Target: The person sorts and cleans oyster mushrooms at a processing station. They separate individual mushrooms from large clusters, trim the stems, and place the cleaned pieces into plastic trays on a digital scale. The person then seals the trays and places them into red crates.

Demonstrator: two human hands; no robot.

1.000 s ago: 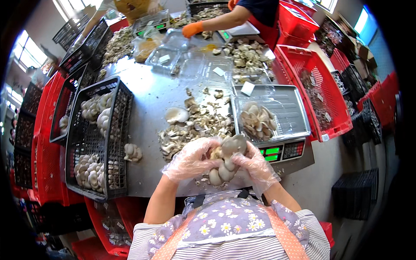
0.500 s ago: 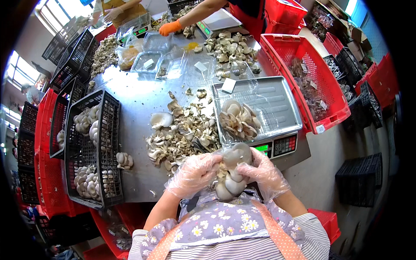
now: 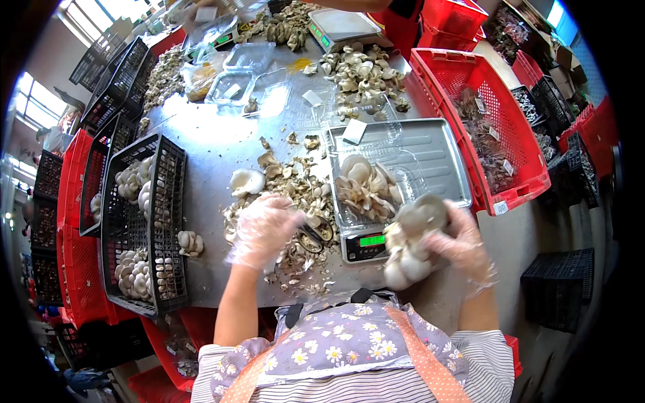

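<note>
My right hand [image 3: 463, 245], in a clear plastic glove, grips a cluster of grey-white oyster mushrooms [image 3: 410, 258] in front of the scale's right end. Similarly gloved, my left hand [image 3: 267, 225] is over a pile of mushroom trimmings [image 3: 312, 185]. Blur hides how its fingers are set and whether they hold anything. A dark-handled tool, perhaps scissors [image 3: 310, 236], lies in the trimmings beside that hand. On the metal tray of the digital scale [image 3: 437, 161], another oyster mushroom cluster [image 3: 366, 188] rests in a clear plastic container.
Left on the metal table [image 3: 208, 215] stands a black crate [image 3: 168, 228] of mushrooms, with a small clump [image 3: 191, 243] beside it. A red crate [image 3: 517, 191] of packed mushrooms is at the right. Farther back are clear trays [image 3: 232, 87], another scale [image 3: 342, 30] and a mushroom heap [image 3: 363, 70].
My hands have parted. The right has carried the mushroom cluster rightward, while the left has let go of it and moved left over the trimmings. The co-worker's orange-gloved hand has left view.
</note>
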